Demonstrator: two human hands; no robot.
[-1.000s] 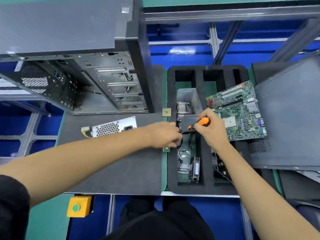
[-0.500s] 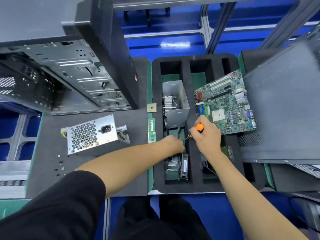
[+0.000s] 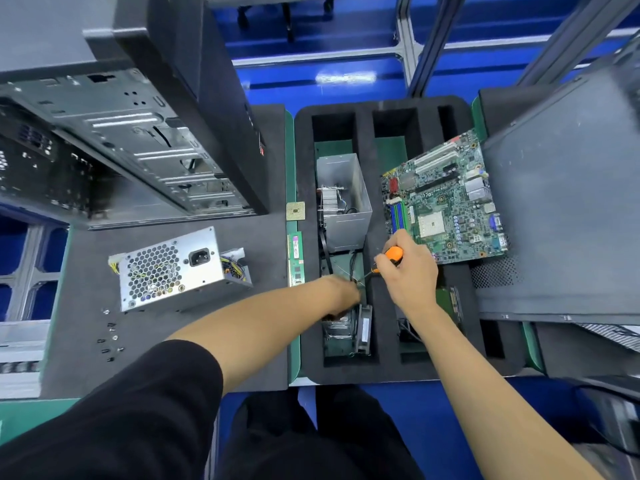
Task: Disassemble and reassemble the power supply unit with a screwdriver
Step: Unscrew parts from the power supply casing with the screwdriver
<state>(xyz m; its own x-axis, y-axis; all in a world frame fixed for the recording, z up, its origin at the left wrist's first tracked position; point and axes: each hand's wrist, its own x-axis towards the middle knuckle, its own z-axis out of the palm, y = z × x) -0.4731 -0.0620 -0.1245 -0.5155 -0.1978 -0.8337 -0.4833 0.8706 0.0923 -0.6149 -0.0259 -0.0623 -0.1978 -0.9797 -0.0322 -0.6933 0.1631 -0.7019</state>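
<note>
The open computer case (image 3: 114, 147) is standing at the tabletop's (image 3: 207, 323) far left. The black foam tray (image 3: 381, 368) is lying right of centre, the motherboard (image 3: 446, 202) resting across its right edge. The power supply unit (image 3: 173, 268) is sitting on the tabletop, left of the tray, untouched. The right hand (image 3: 408, 271) is gripping the orange-handled screwdriver (image 3: 389, 256) over the tray. The left hand (image 3: 341, 294) is reaching into a tray compartment; its grip is blurred and cannot be determined. Loose screws (image 3: 110, 337) are lying near the unit.
</note>
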